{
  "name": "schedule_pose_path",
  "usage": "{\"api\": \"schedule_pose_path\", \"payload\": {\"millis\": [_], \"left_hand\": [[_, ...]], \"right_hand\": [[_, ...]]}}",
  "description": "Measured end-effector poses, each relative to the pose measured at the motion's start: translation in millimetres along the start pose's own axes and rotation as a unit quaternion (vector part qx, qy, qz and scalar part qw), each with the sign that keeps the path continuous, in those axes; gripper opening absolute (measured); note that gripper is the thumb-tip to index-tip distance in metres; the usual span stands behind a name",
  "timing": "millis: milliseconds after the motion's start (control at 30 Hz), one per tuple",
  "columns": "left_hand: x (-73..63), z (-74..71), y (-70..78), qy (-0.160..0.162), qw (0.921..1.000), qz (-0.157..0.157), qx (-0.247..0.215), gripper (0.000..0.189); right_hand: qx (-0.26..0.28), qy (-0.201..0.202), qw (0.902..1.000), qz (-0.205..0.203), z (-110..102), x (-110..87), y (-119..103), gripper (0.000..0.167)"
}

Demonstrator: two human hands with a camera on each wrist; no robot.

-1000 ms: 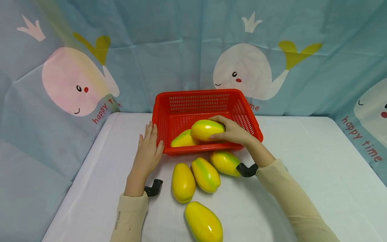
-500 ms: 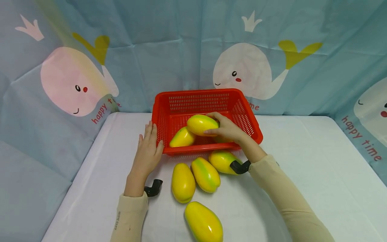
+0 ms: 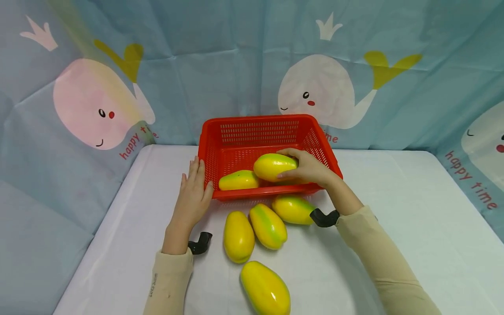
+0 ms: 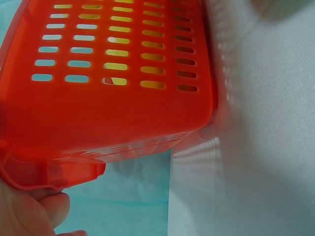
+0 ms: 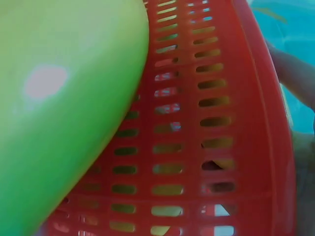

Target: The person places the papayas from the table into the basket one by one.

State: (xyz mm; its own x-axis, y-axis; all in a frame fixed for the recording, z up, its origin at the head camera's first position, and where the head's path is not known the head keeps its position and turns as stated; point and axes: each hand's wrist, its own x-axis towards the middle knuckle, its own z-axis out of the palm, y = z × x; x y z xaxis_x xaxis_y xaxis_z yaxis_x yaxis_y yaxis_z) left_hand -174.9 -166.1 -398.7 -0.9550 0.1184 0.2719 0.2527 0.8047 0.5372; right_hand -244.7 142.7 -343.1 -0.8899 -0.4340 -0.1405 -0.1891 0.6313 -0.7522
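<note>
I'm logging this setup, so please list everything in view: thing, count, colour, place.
Basket: one, red, on the table near its back edge.
Loose fruits: four, yellow, some green-streaked, in front of the basket.
Basket fruit: one plainly visible, yellow-green, inside; more may be hidden.
Held fruit: one, yellow-green, in the right hand.
Table: one, white, beneath.
Backdrop: one, blue, whale-printed, behind.
Wrist pieces: two, black, at the wrists.
Sleeves: two, beige, forearms.
Hands: two, bare; left hand touches the basket's left rim.
</note>
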Motion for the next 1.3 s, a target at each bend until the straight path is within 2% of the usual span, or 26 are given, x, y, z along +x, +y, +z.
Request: {"api": "schedule_pose_path", "payload": {"millis": [233, 400, 500, 867, 1300], "left_hand": [[0.6, -0.4, -0.9, -0.004, 1.0, -0.003, -0.001, 0.062], [1.0, -0.2, -0.8, -0.002, 1.0, -0.003, -0.004, 0.061], [1.2, -0.4, -0.5, -0.001, 1.0, -0.003, -0.006, 0.062], [0.5, 0.4, 0.6, 0.0, 1.0, -0.008, -0.003, 0.061], [-1.0, 0.3, 1.0, -0.003, 0.9999, -0.016, -0.002, 0.063]], "right_hand": [[-0.01, -0.037, 0.9992, -0.013, 0.5, -3.8, 1.1, 0.065], [-0.056, -0.025, 0.998, -0.018, 1.6, -3.7, -1.9, 0.065], [-0.065, -0.017, 0.9976, -0.019, 1.7, -1.7, -3.0, 0.064], [-0.074, -0.001, 0.9963, -0.043, 3.8, 21.9, 0.3, 0.066], [-0.047, -0.02, 0.9987, -0.004, 6.5, 49.8, -3.6, 0.062]]}}
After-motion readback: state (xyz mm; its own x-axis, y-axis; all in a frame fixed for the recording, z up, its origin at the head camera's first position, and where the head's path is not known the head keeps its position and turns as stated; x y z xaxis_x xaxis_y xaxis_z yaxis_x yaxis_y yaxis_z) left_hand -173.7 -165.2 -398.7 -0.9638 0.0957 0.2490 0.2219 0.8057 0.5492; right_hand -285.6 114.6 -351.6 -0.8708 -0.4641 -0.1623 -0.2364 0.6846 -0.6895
